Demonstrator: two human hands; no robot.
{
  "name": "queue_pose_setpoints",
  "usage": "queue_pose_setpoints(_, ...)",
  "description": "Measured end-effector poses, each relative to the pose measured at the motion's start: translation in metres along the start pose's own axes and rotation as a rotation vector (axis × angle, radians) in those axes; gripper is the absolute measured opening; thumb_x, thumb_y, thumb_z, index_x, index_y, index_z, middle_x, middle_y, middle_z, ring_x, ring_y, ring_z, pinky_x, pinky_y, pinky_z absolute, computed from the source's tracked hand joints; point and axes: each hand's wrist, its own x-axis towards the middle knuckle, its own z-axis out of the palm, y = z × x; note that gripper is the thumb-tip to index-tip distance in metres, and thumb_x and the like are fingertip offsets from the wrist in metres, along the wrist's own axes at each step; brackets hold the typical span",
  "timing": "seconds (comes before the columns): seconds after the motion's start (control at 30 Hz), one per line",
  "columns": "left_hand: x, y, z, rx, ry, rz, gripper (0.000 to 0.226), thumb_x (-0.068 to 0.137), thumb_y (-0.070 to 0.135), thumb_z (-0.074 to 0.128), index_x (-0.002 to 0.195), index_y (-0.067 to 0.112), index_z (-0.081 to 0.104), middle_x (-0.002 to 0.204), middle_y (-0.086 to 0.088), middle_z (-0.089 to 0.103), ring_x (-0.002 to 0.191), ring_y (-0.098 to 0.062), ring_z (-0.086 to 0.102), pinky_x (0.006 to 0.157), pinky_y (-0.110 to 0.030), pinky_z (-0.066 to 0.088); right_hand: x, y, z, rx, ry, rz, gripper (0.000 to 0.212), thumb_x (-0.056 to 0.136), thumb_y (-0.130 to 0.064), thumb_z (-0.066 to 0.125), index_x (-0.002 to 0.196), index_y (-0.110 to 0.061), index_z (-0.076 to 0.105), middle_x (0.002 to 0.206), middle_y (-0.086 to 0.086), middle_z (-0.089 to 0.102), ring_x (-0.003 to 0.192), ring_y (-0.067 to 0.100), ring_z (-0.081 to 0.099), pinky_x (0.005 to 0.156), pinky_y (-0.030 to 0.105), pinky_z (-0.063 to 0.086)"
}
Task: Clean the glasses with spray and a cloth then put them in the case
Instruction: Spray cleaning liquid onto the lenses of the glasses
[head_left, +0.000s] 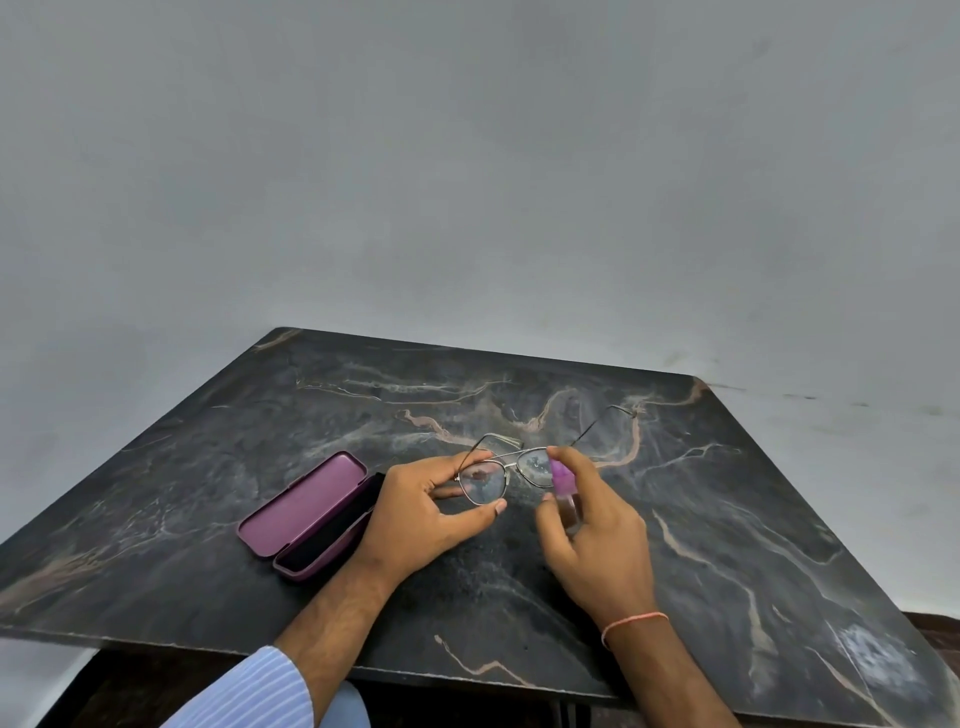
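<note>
My left hand pinches the left lens rim of thin metal-framed glasses, holding them above the table with both temple arms unfolded and pointing away from me. My right hand grips a small clear spray bottle with a purple top, its nozzle right beside the right lens. Both lenses look misted. A purple glasses case lies open on the table to the left of my left hand, dark lining showing. No cloth is in view.
The dark marble-patterned table stands against a plain grey wall. Its front edge runs just under my forearms. A pale dusty patch marks the table's near right corner.
</note>
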Motion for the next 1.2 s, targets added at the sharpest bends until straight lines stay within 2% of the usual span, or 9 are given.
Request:
queue_pose_setpoints(0.07,0.0,0.001,0.0,0.015,-0.007,0.011,0.06,0.079,0.014,0.102,0.132,0.034,0.079,0.123,0.024,0.083,0.119,-0.001,0.079,0.097,-0.019,0.064,0.001,0.003,0.003,0.007,-0.031,0.009,0.045,0.088,-0.038,0.058,0.133,-0.045,0.059,0.06,-0.015,0.055,0.062,0.008,0.06,0.058,0.011,0.037)
queue_pose_setpoints(0.17,0.0,0.002,0.0,0.017,-0.008,0.021,0.061,0.079,0.016,0.101,0.134,0.034,0.079,0.125,0.025,0.082,0.12,-0.001,0.079,0.099,-0.019,0.063,0.003,0.005,0.006,0.03,-0.049,0.024,0.042,0.087,-0.037,0.059,0.128,-0.044,0.059,0.059,-0.009,0.055,0.059,0.011,0.058,0.056,0.023,0.041)
queue_pose_setpoints(0.27,0.0,0.003,0.0,0.013,-0.001,0.021,0.062,0.079,0.018,0.101,0.133,0.038,0.078,0.125,0.025,0.082,0.12,-0.001,0.079,0.1,-0.018,0.062,0.002,0.007,0.007,0.082,-0.008,0.041,0.041,0.087,-0.036,0.059,0.127,-0.046,0.059,0.057,-0.006,0.056,0.057,0.014,0.057,0.053,0.02,0.04)
queue_pose_setpoints(0.37,0.0,0.002,0.001,0.021,0.006,0.013,0.062,0.079,0.014,0.102,0.134,0.033,0.079,0.123,0.022,0.083,0.12,-0.002,0.079,0.099,-0.019,0.062,-0.001,0.007,0.006,0.201,0.021,0.042,0.045,0.09,-0.031,0.062,0.13,-0.053,0.06,0.06,-0.002,0.059,0.048,0.016,0.054,0.05,0.021,0.041)
queue_pose_setpoints(0.53,0.0,-0.001,0.001,0.035,0.007,0.01,0.061,0.079,0.013,0.102,0.136,0.021,0.081,0.125,0.022,0.083,0.121,-0.001,0.078,0.099,-0.021,0.063,-0.012,-0.001,0.0,0.235,0.011,-0.046,0.049,0.091,-0.023,0.065,0.135,-0.045,0.064,0.065,-0.016,0.056,0.049,0.009,0.048,0.054,0.011,0.034)
queue_pose_setpoints(0.7,0.0,-0.001,0.0,0.04,-0.026,0.037,0.057,0.081,0.014,0.101,0.135,0.021,0.081,0.124,0.015,0.085,0.118,-0.004,0.08,0.102,-0.026,0.064,-0.019,-0.015,0.009,0.288,-0.067,-0.081,0.048,0.09,-0.021,0.063,0.133,-0.042,0.066,0.066,-0.019,0.057,0.051,0.008,0.051,0.056,0.014,0.038)
queue_pose_setpoints(0.93,0.001,0.007,-0.001,0.059,-0.062,0.112,0.06,0.086,0.024,0.096,0.138,0.045,0.075,0.127,0.024,0.081,0.118,-0.002,0.08,0.1,-0.021,0.062,-0.015,-0.02,0.024,0.26,-0.114,-0.071,0.047,0.089,-0.025,0.062,0.129,-0.048,0.063,0.071,-0.011,0.066,0.057,0.014,0.061,0.054,0.022,0.046)
queue_pose_setpoints(1.07,0.001,0.002,-0.001,0.068,-0.069,0.111,0.055,0.087,0.023,0.096,0.138,0.03,0.079,0.126,0.021,0.083,0.116,-0.004,0.08,0.1,-0.027,0.064,-0.016,-0.018,0.025,0.259,-0.104,-0.073,0.044,0.089,-0.026,0.061,0.127,-0.05,0.062,0.072,-0.011,0.066,0.057,0.014,0.062,0.054,0.022,0.045)
queue_pose_setpoints(1.2,0.002,0.001,0.0,0.08,-0.055,0.107,0.053,0.088,0.021,0.097,0.138,0.022,0.079,0.124,0.017,0.084,0.115,-0.005,0.081,0.099,-0.029,0.065,-0.016,-0.016,0.024,0.243,-0.076,-0.07,0.05,0.091,-0.027,0.06,0.135,-0.05,0.062,0.071,-0.017,0.064,0.055,0.013,0.059,0.055,0.018,0.042)
